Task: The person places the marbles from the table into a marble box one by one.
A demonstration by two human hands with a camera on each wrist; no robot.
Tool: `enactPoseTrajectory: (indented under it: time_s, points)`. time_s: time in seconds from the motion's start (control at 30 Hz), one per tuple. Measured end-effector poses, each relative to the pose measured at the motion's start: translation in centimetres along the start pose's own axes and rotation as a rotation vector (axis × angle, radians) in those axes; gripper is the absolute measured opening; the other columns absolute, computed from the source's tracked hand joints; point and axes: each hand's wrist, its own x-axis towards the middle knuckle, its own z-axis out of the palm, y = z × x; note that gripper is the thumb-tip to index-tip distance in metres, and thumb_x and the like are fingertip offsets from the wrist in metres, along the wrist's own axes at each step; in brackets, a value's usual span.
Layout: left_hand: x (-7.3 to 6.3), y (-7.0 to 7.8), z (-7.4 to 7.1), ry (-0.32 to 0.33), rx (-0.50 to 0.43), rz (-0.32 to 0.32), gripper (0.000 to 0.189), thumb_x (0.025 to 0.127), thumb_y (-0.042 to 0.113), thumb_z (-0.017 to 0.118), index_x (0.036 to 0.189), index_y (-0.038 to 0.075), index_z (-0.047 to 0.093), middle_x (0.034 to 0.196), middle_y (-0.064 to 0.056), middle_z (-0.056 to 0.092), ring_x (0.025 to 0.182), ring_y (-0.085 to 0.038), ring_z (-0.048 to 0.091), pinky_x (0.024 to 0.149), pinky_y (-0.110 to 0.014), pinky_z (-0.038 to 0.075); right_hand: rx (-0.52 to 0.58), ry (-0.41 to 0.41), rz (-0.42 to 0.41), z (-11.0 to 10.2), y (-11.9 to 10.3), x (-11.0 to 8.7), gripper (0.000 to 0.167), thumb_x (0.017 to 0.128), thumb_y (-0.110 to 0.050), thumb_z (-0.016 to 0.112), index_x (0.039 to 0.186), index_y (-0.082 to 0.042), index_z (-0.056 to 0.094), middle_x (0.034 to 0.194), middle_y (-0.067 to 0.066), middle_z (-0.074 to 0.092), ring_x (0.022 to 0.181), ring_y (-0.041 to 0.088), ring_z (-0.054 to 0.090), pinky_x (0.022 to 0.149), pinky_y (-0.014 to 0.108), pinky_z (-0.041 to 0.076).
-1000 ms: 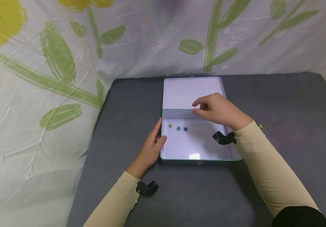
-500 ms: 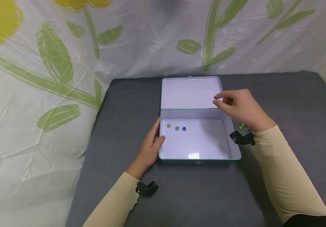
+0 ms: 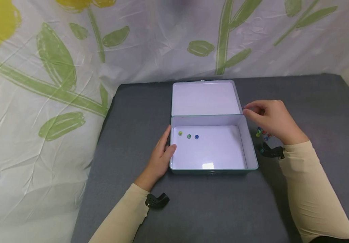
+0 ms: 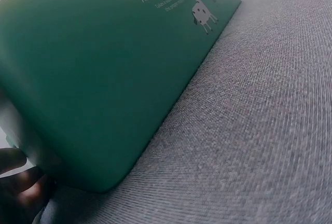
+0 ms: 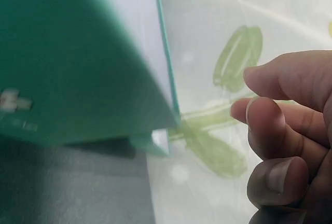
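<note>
A green tin box (image 3: 211, 171) with a white inside lies with its lid (image 3: 205, 98) folded back. My left hand (image 3: 159, 160) holds the box's left side, thumb over the rim and fingers along the outer wall. Three marbles sit inside near the back left: a yellow-green marble (image 3: 180, 133), a green marble (image 3: 189, 136) and a blue marble (image 3: 196, 137). Beyond the right wall, my right hand (image 3: 273, 118) hovers with loosely bent fingers. In the right wrist view, nothing shows between its thumb and fingertips (image 5: 265, 117). Several loose marbles (image 3: 258, 134) lie beneath it, partly hidden.
Dark grey cloth (image 3: 126, 135) covers the table. A pale sheet painted with green leaves (image 3: 200, 48) hangs behind and to the left. The raised box walls, including the right wall (image 3: 249, 145), stand between the inside and the loose marbles.
My right hand has moved right, from above the box to outside its right wall, uncovering some loose marbles. The left hand stays on the box, and the three marbles inside remain in place.
</note>
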Motion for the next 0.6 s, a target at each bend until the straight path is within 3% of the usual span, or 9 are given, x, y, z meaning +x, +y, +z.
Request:
enactPoseTrajectory:
  time_s: [0.23,0.47,0.6]
  points:
    - [-0.2,-0.1,-0.1,-0.009,0.014,-0.007,0.067,0.107,0.023,0.048,0.169,0.022,0.024,0.173,-0.006,0.025,0.147,-0.03,0.038,0.115,-0.056,0.037,-0.019,-0.02,0.036,-0.2,1.9,-0.6,0.04,0.104,-0.04,0.065,0.125,-0.007,0.074,0.083,0.013,0.071,0.058,0.034,0.063,0.054,0.035,0.051]
    - [-0.3,0.2,-0.3,-0.003,0.023,-0.003,0.067,0.106,0.022,0.047,0.169,0.02,0.024,0.173,-0.005,0.024,0.154,-0.024,0.03,0.121,-0.054,0.031,-0.039,-0.065,0.08,-0.4,3.3,-0.9,0.039,0.103,-0.031,0.069,0.128,-0.001,0.072,0.094,0.013,0.077,0.067,0.027,0.072,0.062,0.03,0.053]
    - [-0.2,0.1,-0.4,-0.007,0.031,0.005,0.067,0.107,0.022,0.047,0.169,0.02,0.024,0.173,-0.003,0.024,0.156,-0.022,0.027,0.123,-0.054,0.028,-0.08,-0.049,0.085,-0.4,4.5,-1.1,0.04,0.102,-0.031,0.07,0.128,0.0,0.072,0.094,0.012,0.078,0.07,0.024,0.07,0.065,0.031,0.051]
